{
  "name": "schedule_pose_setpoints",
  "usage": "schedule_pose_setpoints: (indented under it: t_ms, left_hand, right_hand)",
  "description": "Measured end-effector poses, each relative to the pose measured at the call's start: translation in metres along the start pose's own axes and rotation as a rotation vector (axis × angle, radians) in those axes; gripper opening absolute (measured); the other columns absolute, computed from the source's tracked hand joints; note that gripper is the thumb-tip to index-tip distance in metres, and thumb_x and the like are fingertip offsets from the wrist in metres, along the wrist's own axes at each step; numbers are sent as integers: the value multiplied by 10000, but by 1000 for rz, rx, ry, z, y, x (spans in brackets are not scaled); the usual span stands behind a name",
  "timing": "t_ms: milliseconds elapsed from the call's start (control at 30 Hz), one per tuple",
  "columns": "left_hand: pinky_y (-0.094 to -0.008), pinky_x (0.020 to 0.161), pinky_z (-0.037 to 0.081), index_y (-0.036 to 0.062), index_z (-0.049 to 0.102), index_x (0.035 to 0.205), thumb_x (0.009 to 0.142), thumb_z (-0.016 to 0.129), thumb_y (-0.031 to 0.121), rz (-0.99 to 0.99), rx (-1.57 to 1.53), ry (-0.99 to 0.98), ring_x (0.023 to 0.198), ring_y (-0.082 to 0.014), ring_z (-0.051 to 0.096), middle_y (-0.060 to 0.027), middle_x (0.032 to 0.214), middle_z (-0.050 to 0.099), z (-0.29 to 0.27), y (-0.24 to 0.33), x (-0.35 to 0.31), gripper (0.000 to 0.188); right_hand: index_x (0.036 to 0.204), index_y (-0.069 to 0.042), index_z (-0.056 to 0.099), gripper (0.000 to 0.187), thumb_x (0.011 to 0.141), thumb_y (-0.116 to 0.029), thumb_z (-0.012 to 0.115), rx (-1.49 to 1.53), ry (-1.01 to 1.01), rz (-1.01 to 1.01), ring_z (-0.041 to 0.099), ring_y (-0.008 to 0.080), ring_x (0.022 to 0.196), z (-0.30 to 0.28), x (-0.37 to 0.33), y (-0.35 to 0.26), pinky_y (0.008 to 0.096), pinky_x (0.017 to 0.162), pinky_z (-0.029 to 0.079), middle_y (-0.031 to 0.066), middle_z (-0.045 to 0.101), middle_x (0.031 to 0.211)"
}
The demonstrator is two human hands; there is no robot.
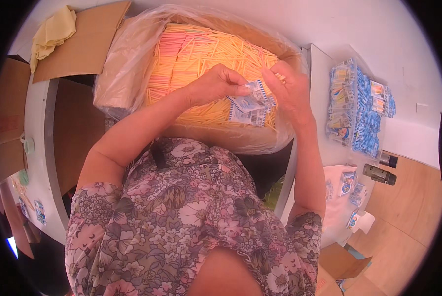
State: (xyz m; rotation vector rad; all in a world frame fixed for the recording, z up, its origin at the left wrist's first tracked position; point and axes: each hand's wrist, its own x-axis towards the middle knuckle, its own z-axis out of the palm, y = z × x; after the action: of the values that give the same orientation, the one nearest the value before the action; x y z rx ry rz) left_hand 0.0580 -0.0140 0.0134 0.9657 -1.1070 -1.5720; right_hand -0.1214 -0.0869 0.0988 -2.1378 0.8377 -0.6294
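Both my hands are over a carton [201,132] lined with clear plastic and heaped with thin yellow and pink sticks [206,49]. My left hand [218,85] pinches a small clear packet [253,98] with blue-striped edges between thumb and fingers. Beneath it, a similar packet [245,117] rests over the sticks near the carton's front. My right hand [291,93] is closed, close beside the held packet. Pale stick ends [280,77] poke out between its thumb and fingers; how many it holds is hidden.
A clear bin [351,106] packed with blue-edged packets stands on the right-hand table. Nearer lie a pink cloth [335,185] with loose packets and two dark-capped bottles [378,174]. A cardboard flap [85,47] with a yellow cloth [54,33] rises at the far left.
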Motion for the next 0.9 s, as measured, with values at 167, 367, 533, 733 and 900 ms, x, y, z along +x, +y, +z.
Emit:
schedule_pose_setpoints:
  t_ms: [167, 367, 533, 733, 900]
  left_hand:
    - [-232, 728, 484, -20, 695, 933, 850, 657, 125, 35, -46, 30, 765, -75, 591, -40, 828, 676, -2, 0, -1, 171]
    - [-253, 751, 478, -17, 681, 942, 870, 631, 168, 30, 318, 72, 807, -88, 588, -38, 863, 673, 8, 1, 8, 204]
    - [-323, 784, 471, -4, 644, 974, 800, 669, 140, 270, 483, -5, 873, -199, 591, -77, 993, 622, 33, 20, -24, 227]
    - [-407, 679, 464, 14, 621, 1040, 839, 669, 304, 532, -399, -850, 806, -330, 596, -166, 937, 629, 130, 103, -68, 356]
    - [-463, 865, 406, 3, 617, 1108, 859, 640, 254, 353, -360, -1132, 1016, -344, 532, -185, 1086, 609, 145, 130, -66, 355]
  right_hand:
    - [863, -21, 588, 128, 825, -122, 658, 131, 12, -46, 488, 40, 638, 0, -11, -4, 223, 559, 410, -1, 562, 702]
    - [935, -24, 615, 188, 767, -29, 702, -101, 256, -129, 554, 73, 777, 32, -41, 20, 230, 659, 459, 30, 613, 852]
    - [954, -20, 635, 182, 780, -20, 686, -58, 403, -3, 589, 93, 787, -7, -107, 17, 231, 676, 472, 12, 627, 836]
    - [974, -11, 643, 232, 744, 18, 651, 174, 585, 653, 586, 75, 744, -153, -283, 41, 216, 642, 475, 17, 637, 853]
    - [1065, 17, 619, 349, 720, -9, 670, 36, 553, 822, 595, 95, 775, -183, -360, 91, 224, 662, 490, 37, 646, 891]
